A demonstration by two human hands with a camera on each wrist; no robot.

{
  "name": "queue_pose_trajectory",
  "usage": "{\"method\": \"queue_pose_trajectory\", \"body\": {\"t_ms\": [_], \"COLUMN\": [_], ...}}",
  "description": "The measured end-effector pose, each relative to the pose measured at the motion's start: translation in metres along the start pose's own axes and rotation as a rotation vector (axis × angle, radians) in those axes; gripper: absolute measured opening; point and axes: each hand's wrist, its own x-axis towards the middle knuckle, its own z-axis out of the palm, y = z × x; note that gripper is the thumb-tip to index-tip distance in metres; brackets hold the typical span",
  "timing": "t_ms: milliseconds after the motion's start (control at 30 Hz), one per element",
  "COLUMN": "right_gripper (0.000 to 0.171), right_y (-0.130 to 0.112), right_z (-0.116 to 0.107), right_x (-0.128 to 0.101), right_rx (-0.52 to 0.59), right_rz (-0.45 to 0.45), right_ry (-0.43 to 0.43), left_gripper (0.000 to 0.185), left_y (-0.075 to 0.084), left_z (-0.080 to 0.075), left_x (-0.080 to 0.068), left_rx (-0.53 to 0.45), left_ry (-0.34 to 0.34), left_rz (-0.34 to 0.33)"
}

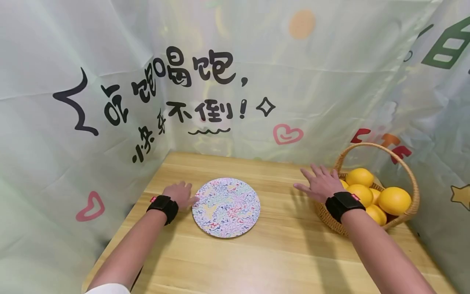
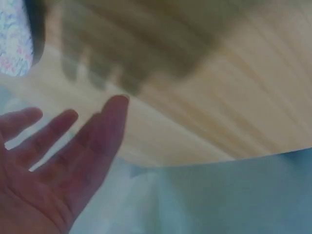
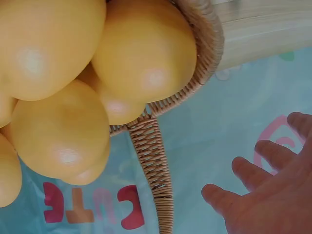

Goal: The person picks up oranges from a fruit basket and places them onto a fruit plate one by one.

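A round plate [image 1: 226, 207] with a many-coloured squiggle pattern lies on the wooden table [image 1: 279, 253]. My left hand [image 1: 180, 193] hovers just left of the plate's rim with fingers straight, holding nothing; its open palm [image 2: 44, 161] shows in the left wrist view. My right hand [image 1: 320, 181] is spread flat beside the left rim of a wicker basket [image 1: 404, 214] holding several yellow lemons [image 1: 394, 200]. In the right wrist view the fingers [image 3: 253, 173] are stretched out and empty near the basket handle [image 3: 153, 165] and lemons [image 3: 146, 53].
Printed fabric walls [image 1: 73, 122] close in the table on the left, back and right. The basket stands in the right back corner against the cloth. Black wrist bands [image 1: 163, 206] sit on both arms.
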Motion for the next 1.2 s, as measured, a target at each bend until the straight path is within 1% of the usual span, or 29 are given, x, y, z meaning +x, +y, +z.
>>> {"method": "queue_pose_trajectory", "body": {"t_ms": [200,267,333,467,567,633,700,800,833,933,1067,1200], "right_gripper": [0.087,0.086,0.086,0.086,0.087,0.088,0.088,0.089,0.09,0.09,0.088,0.086], "right_y": [0.007,0.01,0.014,0.023,0.03,0.035,0.04,0.045,0.046,0.049,0.051,0.058], "right_z": [0.003,0.004,0.005,0.007,0.009,0.012,0.016,0.019,0.02,0.021,0.021,0.02], "right_x": [-0.003,-0.004,-0.005,-0.008,-0.01,-0.012,-0.014,-0.017,-0.018,-0.02,-0.022,-0.024], "right_rx": [0.023,0.023,0.023,0.026,0.035,0.049,0.064,0.085,0.09,0.09,0.083,0.084], "right_rz": [0.019,0.018,0.015,0.02,0.036,0.054,0.071,0.087,0.092,0.101,0.105,0.12], "right_ry": [-0.016,-0.019,-0.023,-0.029,-0.04,-0.054,-0.064,-0.072,-0.073,-0.074,-0.075,-0.084], "left_gripper": [0.06,0.057,0.055,0.053,0.05,0.047,0.046,0.049,0.051,0.057,0.063,0.066], "left_y": [-0.001,-0.002,-0.001,0.002,0.004,0.004,0.003,0.001,0.0,-0.002,-0.004,-0.007], "left_z": [0.02,0.026,0.03,0.03,0.03,0.03,0.031,0.035,0.035,0.038,0.042,0.048], "left_x": [0.008,0.011,0.014,0.019,0.021,0.021,0.021,0.02,0.02,0.019,0.018,0.016], "left_rx": [0.027,0.022,-0.006,-0.124,-0.24,-0.334,-0.431,-0.542,-0.57,-0.597,-0.65,-0.746], "left_ry": [-0.029,-0.034,-0.047,-0.074,-0.079,-0.094,-0.121,-0.146,-0.146,-0.12,-0.105,-0.097], "left_rz": [0.033,0.033,0.023,-0.009,-0.017,-0.024,-0.048,-0.081,-0.083,-0.06,-0.049,-0.048]}}
